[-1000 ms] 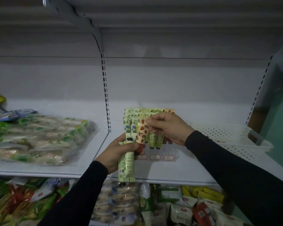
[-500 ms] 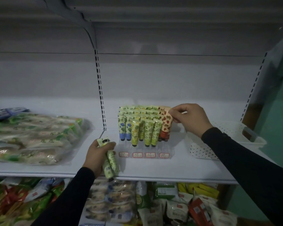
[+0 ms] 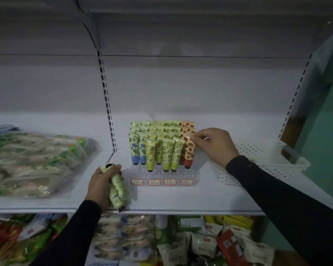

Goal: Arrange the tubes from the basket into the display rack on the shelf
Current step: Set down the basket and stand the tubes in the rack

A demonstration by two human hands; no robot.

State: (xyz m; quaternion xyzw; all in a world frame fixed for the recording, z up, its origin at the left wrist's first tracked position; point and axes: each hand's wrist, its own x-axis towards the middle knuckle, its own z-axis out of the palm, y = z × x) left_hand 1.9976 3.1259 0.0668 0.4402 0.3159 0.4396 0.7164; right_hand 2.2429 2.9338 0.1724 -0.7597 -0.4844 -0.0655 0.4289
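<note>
A: Start with the big things. What carries it all?

B: A white shelf [image 3: 181, 198], with clear bags of packaged goods [image 3: 31, 160] lying at its left and a white perforated basket [image 3: 261, 160] at the right. Between them, far from the front edge, stands the clear display rack [image 3: 162, 179], price labels along its near face.

A: And the tubes?

B: Most stand upright in the rack in stepped rows, caps down: blue-printed ones at the left, green and yellow in the middle, strawberry-printed ones at the right.

A: The hands?

B: The right hand [image 3: 214, 145] is at the rack's right column, thumb and fingertips pinching the crimped top of a strawberry tube [image 3: 188, 152]. That tube stands nearly upright, its red cap down in the slot, so I judge it is being seated.

A: The left?

B: The left hand [image 3: 102, 186] rests at the shelf's near edge, left of the rack, its grip curled round spare green tubes [image 3: 117, 189]. Exactly how many I cannot tell. Their long axis runs slantwise, caps toward the near edge, crimped ends up by the thumb.

A: So what does the next move turn on?

B: The green columns lie to the right of and beyond the left hand. I judge a spare tube must be turned upright, cap down, before it goes in, and the right hand is nearer those slots.
</note>
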